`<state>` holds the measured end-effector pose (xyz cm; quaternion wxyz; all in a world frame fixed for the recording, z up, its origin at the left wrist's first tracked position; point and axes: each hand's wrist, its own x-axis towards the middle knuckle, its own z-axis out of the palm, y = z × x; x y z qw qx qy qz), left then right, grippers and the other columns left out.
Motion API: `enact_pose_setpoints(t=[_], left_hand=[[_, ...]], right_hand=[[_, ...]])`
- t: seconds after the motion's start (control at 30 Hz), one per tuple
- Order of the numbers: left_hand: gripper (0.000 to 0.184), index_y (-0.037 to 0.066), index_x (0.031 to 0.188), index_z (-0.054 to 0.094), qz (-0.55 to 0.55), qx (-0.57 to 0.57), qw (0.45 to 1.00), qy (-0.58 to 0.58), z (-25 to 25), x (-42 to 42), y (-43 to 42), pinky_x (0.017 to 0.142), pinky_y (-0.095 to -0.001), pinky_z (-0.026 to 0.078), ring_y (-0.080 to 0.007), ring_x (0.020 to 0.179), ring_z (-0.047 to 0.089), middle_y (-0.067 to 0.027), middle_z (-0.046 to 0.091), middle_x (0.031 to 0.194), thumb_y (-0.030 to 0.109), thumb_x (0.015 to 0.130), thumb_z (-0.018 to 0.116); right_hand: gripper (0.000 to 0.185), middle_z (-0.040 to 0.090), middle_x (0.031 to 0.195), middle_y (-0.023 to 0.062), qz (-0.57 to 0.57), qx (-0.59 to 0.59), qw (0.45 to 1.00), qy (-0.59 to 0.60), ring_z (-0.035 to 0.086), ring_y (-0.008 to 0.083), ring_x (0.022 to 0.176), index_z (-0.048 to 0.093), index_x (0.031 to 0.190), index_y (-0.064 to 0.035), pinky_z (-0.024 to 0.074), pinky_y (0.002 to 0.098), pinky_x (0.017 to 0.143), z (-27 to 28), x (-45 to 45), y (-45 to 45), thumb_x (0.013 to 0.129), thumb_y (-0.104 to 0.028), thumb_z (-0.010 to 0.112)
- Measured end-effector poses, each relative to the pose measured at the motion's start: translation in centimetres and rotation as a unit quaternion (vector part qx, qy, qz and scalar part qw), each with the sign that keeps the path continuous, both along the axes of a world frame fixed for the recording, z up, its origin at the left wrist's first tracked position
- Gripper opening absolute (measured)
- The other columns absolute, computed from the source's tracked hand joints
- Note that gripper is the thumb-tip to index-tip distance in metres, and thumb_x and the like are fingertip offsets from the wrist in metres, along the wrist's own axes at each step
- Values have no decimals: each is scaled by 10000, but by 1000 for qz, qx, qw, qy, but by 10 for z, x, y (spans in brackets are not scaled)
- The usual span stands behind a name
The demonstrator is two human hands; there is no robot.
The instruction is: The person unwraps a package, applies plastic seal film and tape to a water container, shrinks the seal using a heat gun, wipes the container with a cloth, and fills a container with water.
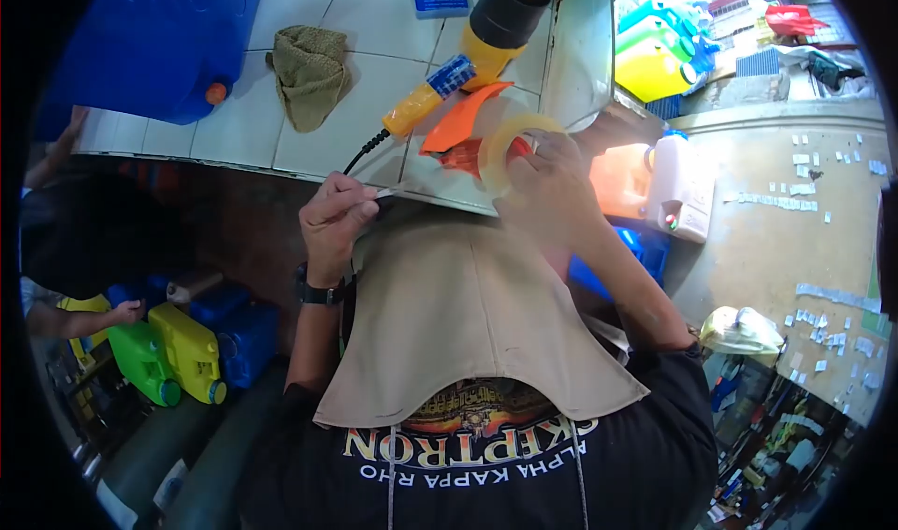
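My left hand (335, 217) is closed in a pinch at the front edge of the tiled counter (224, 142). A small whitish strip (386, 192) sticks out from its fingertips; whether it joins the tape roll I cannot tell. My right hand (554, 170), partly blurred, grips a roll of yellowish clear tape (497, 156) with a red part showing inside the ring. Beside the roll lies an orange curved piece (460, 121). A yellow and black heat gun (496, 39) with blue tape on its handle rests behind, its cord running toward my left hand.
A crumpled brown cloth (311, 76), a blue box (441, 5) and a big blue jug (150, 39) sit on the counter. Green (140, 357) and yellow jugs (187, 352) stand lower left near another person's hand (126, 312). A whitish jug (681, 188) stands at right.
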<state>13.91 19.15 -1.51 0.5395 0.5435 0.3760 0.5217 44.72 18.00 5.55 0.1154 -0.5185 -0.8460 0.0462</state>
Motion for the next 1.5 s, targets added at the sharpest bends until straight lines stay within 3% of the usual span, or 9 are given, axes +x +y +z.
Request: enact_pose_setpoints(t=[0.37,0.57,0.67,0.77,0.83,0.97,1.23,1.33,1.5], left_hand=[[231,12,952,752,96,78,989,86,14,-9,15,641,-238,413,-120,728,527,-28,604,788,-26,728,791],[229,22,946,742,73,74,988,117,41,-7,15,663,-251,396,-126,761,515,-27,575,831,-57,732,753],[231,43,911,752,20,152,972,177,68,-1,20,633,-272,385,-134,743,512,-17,571,800,-9,688,787],[281,118,916,783,-44,243,946,213,82,4,27,566,-256,378,-142,645,510,6,571,737,67,643,823],[306,158,920,788,-69,304,923,225,93,12,29,546,-267,369,-152,621,501,12,557,720,111,620,829],[327,181,923,787,-8,273,930,245,97,14,32,537,-255,385,-141,637,520,2,553,713,82,616,839],[206,16,935,755,180,63,973,128,34,1,50,612,-230,453,-116,699,574,-40,610,775,-55,743,777],[216,28,943,758,111,217,958,154,59,13,39,602,-232,450,-120,679,569,-36,607,765,-53,744,777],[217,41,941,765,150,253,935,199,54,18,66,590,-234,441,-114,672,565,-27,604,757,-32,738,791]], right_hand=[[356,598,928,91,88,-94,991,-38,557,252,1031,643,871,-60,351,436,1039,0,3,35,697,-340,779],[272,549,996,78,81,-110,980,143,528,291,1037,654,827,-49,376,450,1003,7,-3,36,708,-262,774],[272,544,982,73,-54,-94,978,177,539,296,1026,634,902,-43,435,397,942,5,-10,40,705,-191,749],[348,549,990,82,-35,16,995,91,561,281,990,583,1009,-58,499,367,835,6,-20,57,702,-146,722],[401,562,991,102,96,-25,993,55,599,287,952,527,1066,-72,527,397,760,-5,-18,69,708,-109,704],[409,613,1022,126,62,-112,991,36,631,340,952,505,1074,-90,533,440,767,-16,-21,76,711,-97,694],[363,640,959,195,53,-246,953,169,616,420,878,471,996,-40,491,468,752,-20,-3,80,689,16,658],[440,645,978,155,26,-281,948,145,630,380,934,488,1086,-61,505,433,782,-18,-8,81,689,21,659],[477,657,1017,139,81,-251,943,201,634,356,961,554,1121,-59,505,406,820,-27,-4,83,672,70,649]])
